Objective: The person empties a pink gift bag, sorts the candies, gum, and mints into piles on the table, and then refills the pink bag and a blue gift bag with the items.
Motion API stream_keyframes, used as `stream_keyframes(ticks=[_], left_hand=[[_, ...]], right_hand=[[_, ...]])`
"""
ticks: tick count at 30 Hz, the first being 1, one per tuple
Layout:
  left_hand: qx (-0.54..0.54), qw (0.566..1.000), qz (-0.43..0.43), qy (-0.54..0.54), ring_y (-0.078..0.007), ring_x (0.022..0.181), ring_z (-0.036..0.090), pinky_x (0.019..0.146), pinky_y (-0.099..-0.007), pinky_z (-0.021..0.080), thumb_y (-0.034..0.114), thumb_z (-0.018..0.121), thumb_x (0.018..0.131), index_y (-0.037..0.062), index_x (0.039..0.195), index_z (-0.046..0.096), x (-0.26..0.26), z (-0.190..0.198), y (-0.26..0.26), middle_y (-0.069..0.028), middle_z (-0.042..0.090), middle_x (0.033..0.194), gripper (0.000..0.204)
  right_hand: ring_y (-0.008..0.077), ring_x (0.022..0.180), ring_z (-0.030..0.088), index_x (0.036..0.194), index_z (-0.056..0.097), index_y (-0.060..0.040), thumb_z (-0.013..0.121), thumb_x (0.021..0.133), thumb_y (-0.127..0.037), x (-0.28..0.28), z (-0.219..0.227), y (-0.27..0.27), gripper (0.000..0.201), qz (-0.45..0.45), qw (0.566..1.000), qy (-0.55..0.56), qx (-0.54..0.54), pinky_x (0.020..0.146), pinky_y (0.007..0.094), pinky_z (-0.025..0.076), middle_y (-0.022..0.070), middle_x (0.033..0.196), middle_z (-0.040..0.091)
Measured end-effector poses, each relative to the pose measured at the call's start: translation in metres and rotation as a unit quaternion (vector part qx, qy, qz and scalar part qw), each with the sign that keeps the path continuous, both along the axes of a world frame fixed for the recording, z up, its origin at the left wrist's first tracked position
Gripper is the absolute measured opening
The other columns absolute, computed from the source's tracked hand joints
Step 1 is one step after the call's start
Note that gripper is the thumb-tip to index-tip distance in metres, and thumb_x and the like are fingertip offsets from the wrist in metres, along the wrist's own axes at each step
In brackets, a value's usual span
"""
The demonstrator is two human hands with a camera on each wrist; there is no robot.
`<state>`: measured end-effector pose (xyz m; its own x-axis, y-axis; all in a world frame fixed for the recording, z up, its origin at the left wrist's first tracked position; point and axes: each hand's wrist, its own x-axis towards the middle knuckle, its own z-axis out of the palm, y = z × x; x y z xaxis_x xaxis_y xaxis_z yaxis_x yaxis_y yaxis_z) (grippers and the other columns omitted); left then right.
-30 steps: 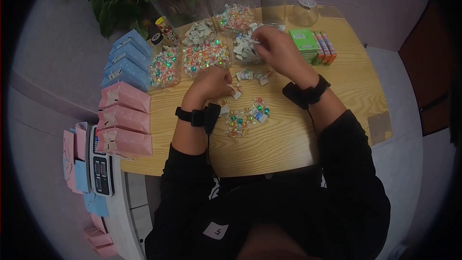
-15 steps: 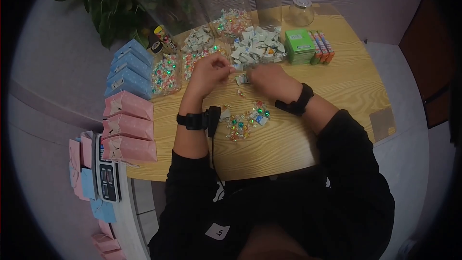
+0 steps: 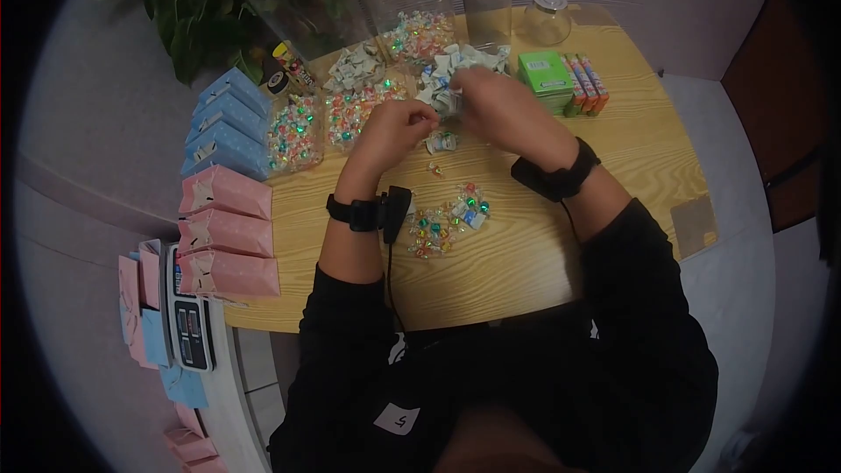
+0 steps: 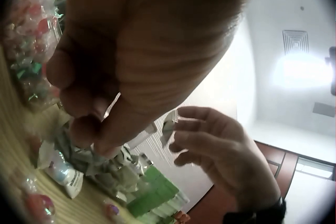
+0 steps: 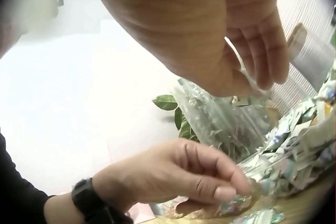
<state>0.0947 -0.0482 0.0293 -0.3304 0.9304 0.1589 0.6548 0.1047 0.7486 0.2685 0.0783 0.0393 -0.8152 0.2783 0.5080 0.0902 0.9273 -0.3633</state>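
Note:
My right hand (image 3: pixel 501 109) is raised over the clear tub of white-wrapped candies (image 3: pixel 435 79), a white-wrapped candy (image 4: pixel 169 128) pinched between thumb and fingers. Lower and to the left, my left hand (image 3: pixel 394 133) has its fingers curled and thumb against the fingertips. A glint of clear wrapper (image 4: pixel 113 104) shows between those fingers; most of what they hold is hidden. Just below the hands, a white-wrapped candy (image 3: pixel 442 144) and a small gold one (image 3: pixel 436 169) lie on the table. Nearer my body is a loose cluster of shiny wrapped candies (image 3: pixel 434 232).
Tubs of colourful candies (image 3: pixel 293 136) stand at left and back. Blue bags (image 3: pixel 228 118) and pink bags (image 3: pixel 228 232) line the left edge, beside a scale (image 3: pixel 191 333). Green boxes (image 3: pixel 545 74), a wooden-lidded jar (image 3: pixel 486 9) and a glass jar (image 3: pixel 549 22) stand behind.
My right hand went from the white candy tub down beside the left hand, then back up to the tub. The left hand moved up, away from the small candies on the table.

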Motion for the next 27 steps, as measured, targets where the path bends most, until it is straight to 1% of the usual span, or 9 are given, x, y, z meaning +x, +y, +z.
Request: stream_keyframes(ticks=[1,5,8,10,15,18,21,25,27], left_hand=[[-0.037,0.998,-0.026,0.041,-0.0063,0.065,0.057,0.057,-0.0247,0.047,0.010,0.068,0.088,-0.0001,0.093,0.070,0.008,0.001,0.000,-0.0004,0.063,0.071,0.012],[-0.097,0.966,0.018,0.241,-0.0225,0.073,0.067,0.064,-0.0367,0.051,0.017,0.073,0.080,0.0076,0.095,0.072,0.019,-0.011,0.003,-0.0097,0.069,0.078,0.017],[-0.100,0.950,0.001,0.297,-0.0300,0.080,0.067,0.067,-0.0407,0.051,0.020,0.076,0.074,0.0097,0.090,0.071,0.022,-0.019,-0.001,-0.0123,0.069,0.081,0.020],[-0.123,0.941,0.002,0.316,-0.0304,0.079,0.067,0.067,-0.0410,0.050,0.020,0.076,0.072,0.0089,0.088,0.070,0.024,-0.016,0.000,-0.0123,0.069,0.080,0.020],[-0.203,0.927,-0.007,0.314,-0.0318,0.074,0.065,0.064,-0.0415,0.049,0.019,0.075,0.068,0.0065,0.083,0.067,0.022,0.000,-0.003,-0.0128,0.067,0.076,0.021],[-0.166,0.949,-0.045,0.263,-0.0237,0.066,0.062,0.060,-0.0369,0.047,0.015,0.074,0.070,0.0047,0.083,0.067,0.015,0.013,-0.011,-0.0096,0.064,0.070,0.018],[0.003,0.991,0.021,0.131,-0.0047,0.061,0.051,0.053,-0.0259,0.041,0.010,0.073,0.079,0.0009,0.091,0.066,0.007,0.019,-0.010,-0.0003,0.058,0.064,0.016],[0.145,0.981,0.128,0.003,-0.0049,0.060,0.054,0.051,-0.0229,0.042,0.012,0.071,0.086,-0.0001,0.102,0.066,0.010,-0.001,0.013,-0.0005,0.062,0.071,0.021],[0.191,0.947,0.084,-0.244,-0.0052,0.058,0.056,0.050,-0.0199,0.044,0.012,0.069,0.090,-0.0001,0.112,0.065,0.014,-0.007,0.017,-0.0016,0.065,0.081,0.026]], right_hand=[[0.0397,0.093,0.061,0.105,0.058,-0.0020,0.064,0.073,0.000,0.000,0.004,0.002,0.032,-0.019,0.992,0.123,-0.016,0.076,0.0448,0.050,0.0183,0.099,0.062],[0.0403,0.092,0.060,0.104,0.060,-0.0014,0.063,0.075,0.001,0.002,0.008,0.006,0.029,-0.056,0.978,0.199,0.000,0.076,0.0451,0.050,0.0189,0.097,0.063],[0.0391,0.091,0.061,0.099,0.060,-0.0015,0.060,0.079,-0.002,0.003,0.002,0.002,0.021,-0.028,0.999,0.043,0.008,0.075,0.0445,0.050,0.0187,0.092,0.063],[0.0385,0.087,0.061,0.094,0.060,-0.0008,0.057,0.081,-0.006,0.000,-0.008,0.001,0.015,-0.025,0.985,-0.164,0.046,0.073,0.0449,0.050,0.0185,0.086,0.062],[0.0381,0.083,0.061,0.083,0.060,0.0001,0.058,0.080,-0.010,0.012,-0.039,0.006,0.011,0.035,0.990,-0.087,0.108,0.070,0.0454,0.049,0.0192,0.082,0.061],[0.0378,0.080,0.064,0.079,0.064,0.0016,0.058,0.078,-0.007,0.005,-0.040,-0.001,0.010,0.062,0.987,-0.104,0.105,0.068,0.0446,0.051,0.0201,0.080,0.064],[0.0377,0.079,0.067,0.078,0.067,0.0029,0.058,0.077,-0.005,0.004,-0.031,-0.012,0.012,0.099,0.978,-0.155,0.101,0.067,0.0440,0.054,0.0212,0.080,0.066],[0.0387,0.079,0.066,0.077,0.067,0.0036,0.059,0.076,-0.006,0.006,-0.023,-0.023,0.012,0.125,0.971,-0.183,0.090,0.068,0.0448,0.053,0.0217,0.080,0.065],[0.0387,0.079,0.066,0.077,0.067,0.0033,0.060,0.076,-0.006,0.007,-0.024,-0.024,0.012,0.126,0.971,-0.184,0.083,0.068,0.0448,0.053,0.0216,0.080,0.065]])
